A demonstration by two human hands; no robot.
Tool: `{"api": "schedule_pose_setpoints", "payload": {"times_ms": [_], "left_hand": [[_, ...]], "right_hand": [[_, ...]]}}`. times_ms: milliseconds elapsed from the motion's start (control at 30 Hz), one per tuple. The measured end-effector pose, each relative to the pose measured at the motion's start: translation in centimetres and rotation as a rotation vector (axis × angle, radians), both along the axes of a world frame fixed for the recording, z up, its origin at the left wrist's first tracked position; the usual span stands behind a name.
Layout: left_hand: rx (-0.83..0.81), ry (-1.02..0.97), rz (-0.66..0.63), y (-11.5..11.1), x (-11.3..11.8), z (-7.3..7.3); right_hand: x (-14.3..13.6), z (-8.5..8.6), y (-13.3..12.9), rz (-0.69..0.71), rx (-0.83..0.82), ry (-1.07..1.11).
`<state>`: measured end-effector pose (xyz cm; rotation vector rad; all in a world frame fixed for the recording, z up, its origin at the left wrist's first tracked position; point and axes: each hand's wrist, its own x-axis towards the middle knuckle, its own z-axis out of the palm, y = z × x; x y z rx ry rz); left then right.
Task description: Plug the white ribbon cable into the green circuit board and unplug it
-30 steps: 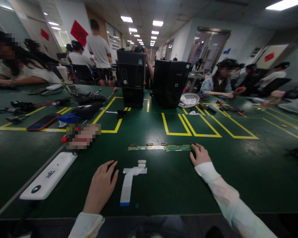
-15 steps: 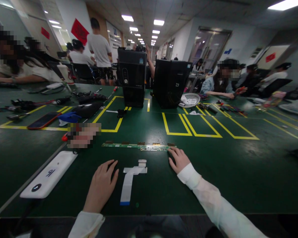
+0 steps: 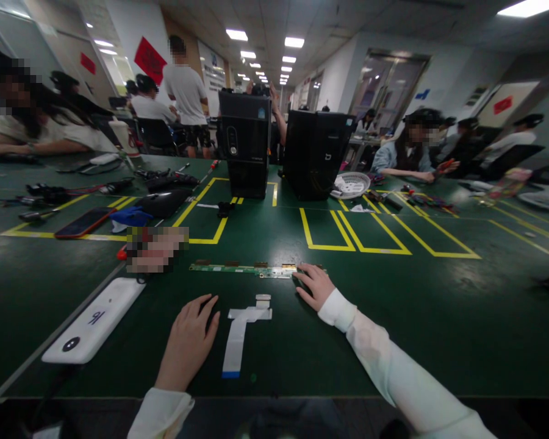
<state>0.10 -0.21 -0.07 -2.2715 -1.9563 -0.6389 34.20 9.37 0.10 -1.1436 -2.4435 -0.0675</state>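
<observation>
A long, narrow green circuit board (image 3: pixel 238 268) lies crosswise on the green table. My right hand (image 3: pixel 315 285) is over its right end, fingers spread, the fingertips at the board's near edge; I cannot tell whether they touch it. Nearer to me is a white flat ribbon cable (image 3: pixel 236 344) with a blue end strip, folded sideways near its top, with a small connector at the far end. My left hand (image 3: pixel 193 338) rests open on the table just left of the cable, apart from it and holding nothing.
A white power bank-like device (image 3: pixel 94 320) lies at left, with a blurred-out patch beyond it. Two black computer towers (image 3: pixel 244 146) stand at the back. A white basket (image 3: pixel 350 185), a phone (image 3: pixel 85 223) and cables lie among yellow tape outlines. Several people sit around.
My right hand has moved left along the circuit board, from its right tip to further over it. My left hand, the board and the ribbon cable have stayed in place.
</observation>
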Motion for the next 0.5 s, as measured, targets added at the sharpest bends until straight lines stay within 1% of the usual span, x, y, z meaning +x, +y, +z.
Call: {"api": "schedule_pose_setpoints", "payload": {"times_ms": [133, 367, 500], "left_hand": [[-0.004, -0.007, 0.003, 0.0, 0.0, 0.0], [0.000, -0.007, 0.006, 0.1, 0.1, 0.1], [-0.009, -0.022, 0.013, 0.1, 0.0, 0.1]], "right_hand": [[-0.2, -0.4, 0.2, -0.004, -0.025, 0.032], [-1.2, -1.6, -1.2, 0.133, -0.016, 0.081], [-1.8, -2.0, -1.6, 0.163, -0.050, 0.053]]}}
